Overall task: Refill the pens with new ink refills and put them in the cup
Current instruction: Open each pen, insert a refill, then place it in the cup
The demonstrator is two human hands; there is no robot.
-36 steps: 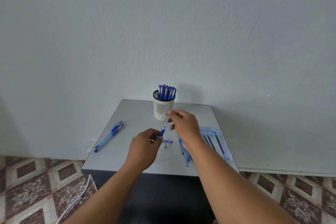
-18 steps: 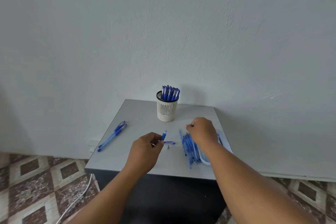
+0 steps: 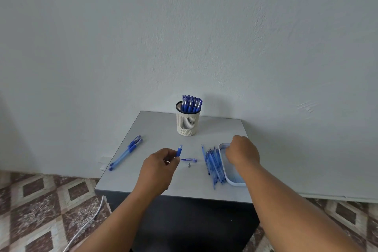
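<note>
Translucent blue pen barrel (image 3: 179,150), uncapped

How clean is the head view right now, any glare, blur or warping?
Head view: soft even light, no glare; faint shadow behind the cup; wide-angle stretch at the edges; left hand and right hand slightly soft; tray contents hidden.

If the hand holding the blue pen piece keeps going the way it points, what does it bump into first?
The left hand holds the pen barrel aimed up and away toward the cup. The table between them looks bare, so probably the cup's lower wall comes first, though depth is hard to judge from one view.
</note>
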